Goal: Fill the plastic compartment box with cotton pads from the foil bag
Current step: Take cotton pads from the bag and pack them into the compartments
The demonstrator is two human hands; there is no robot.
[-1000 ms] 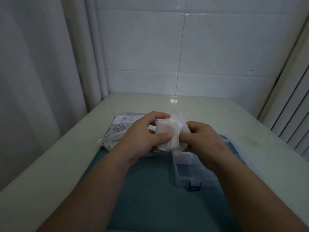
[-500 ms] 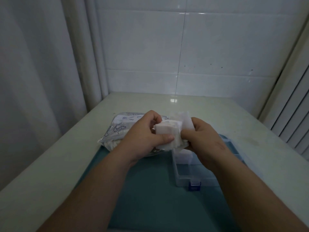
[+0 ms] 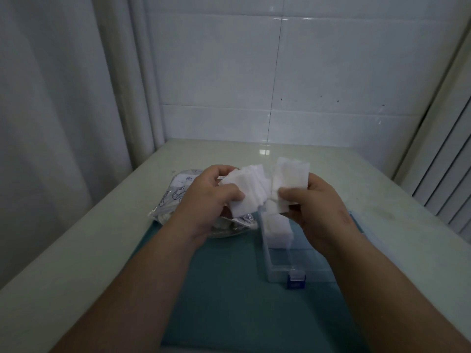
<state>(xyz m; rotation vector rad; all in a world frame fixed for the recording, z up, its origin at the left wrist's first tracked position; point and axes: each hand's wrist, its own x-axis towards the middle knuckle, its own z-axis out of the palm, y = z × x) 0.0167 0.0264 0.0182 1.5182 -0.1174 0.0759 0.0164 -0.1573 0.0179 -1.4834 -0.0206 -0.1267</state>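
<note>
My left hand (image 3: 204, 197) grips a fanned stack of white cotton pads (image 3: 247, 191) between thumb and fingers. Just right of it, my right hand (image 3: 318, 202) pinches a smaller bunch of pads (image 3: 290, 175), held upright. Both bunches hover above the far end of the clear plastic compartment box (image 3: 293, 272), which lies open on the teal mat with its blue latch toward me. One far compartment holds white pads (image 3: 276, 229); the near compartment looks bare. The foil bag (image 3: 178, 193) lies behind my left hand, partly hidden.
A teal mat (image 3: 229, 289) covers the near part of the pale table (image 3: 89, 250). The box's open lid (image 3: 362, 225) lies to the right, behind my right forearm. A tiled wall stands at the back, a curtain on the left, slats on the right.
The single stack held between both hands has been split. My right hand has drawn a few pads off to the right while my left keeps the rest.
</note>
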